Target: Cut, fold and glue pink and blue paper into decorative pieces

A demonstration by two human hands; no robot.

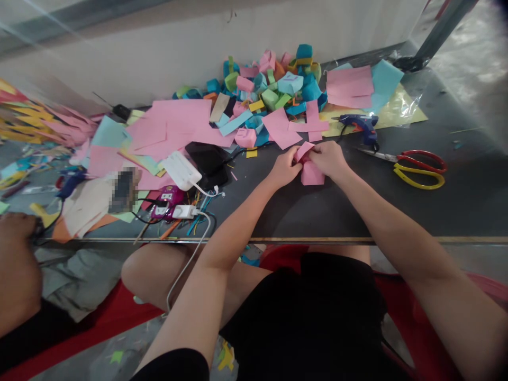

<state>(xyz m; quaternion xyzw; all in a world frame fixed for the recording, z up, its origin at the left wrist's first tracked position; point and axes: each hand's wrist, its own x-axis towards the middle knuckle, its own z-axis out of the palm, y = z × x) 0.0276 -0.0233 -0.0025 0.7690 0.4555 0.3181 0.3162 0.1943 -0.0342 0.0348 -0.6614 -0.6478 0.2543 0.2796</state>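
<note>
Both my hands are at a folded pink paper piece (313, 174) above the dark table (397, 217). My left hand (284, 168) pinches its left side, and my right hand (330, 159) grips its upper right side. One flap of the piece stands up between my hands, while a squarish part hangs below my fingers. Just behind lie a pink paper cross (312, 125) and a pink sheet (281, 128). To the right of my right hand are a blue glue gun (367, 127) and scissors with red and yellow handles (421, 168).
Folded paper boxes (270, 98) are heaped against the wall. Pink sheets (178, 121), a white adapter (181, 170) and a purple power strip (169, 202) lie left. Another person's hand (18, 225) is at the far left, near a second glue gun (71, 182).
</note>
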